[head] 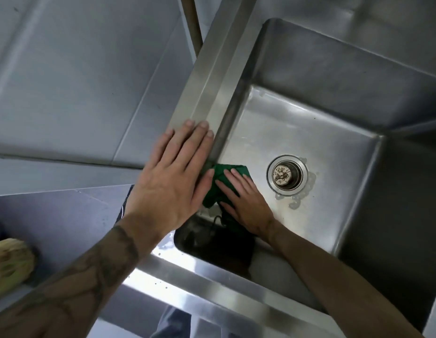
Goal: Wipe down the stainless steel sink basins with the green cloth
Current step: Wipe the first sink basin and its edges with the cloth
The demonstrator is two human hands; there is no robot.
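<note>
The green cloth (pixel 220 173) sits bunched on the basin floor (pixel 297 132), tight against the left wall and near the drain (pixel 286 175). It looks soft, light and limp, probably damp, so I'd drive it under a flat palm rather than pinch a corner. My right hand (pixel 246 203) lies on it, grip wide, fingers straight, pressing down. My left hand (pixel 177 176) rests flat on the sink rim (pixel 207 93), grip wide too, holding nothing. The steel reads slick, and water beads (pixel 295 203) ring the drain. Off left I see grey panels (pixel 77 81), and low down a blurred yellowish thing (pixel 9 264).
</note>
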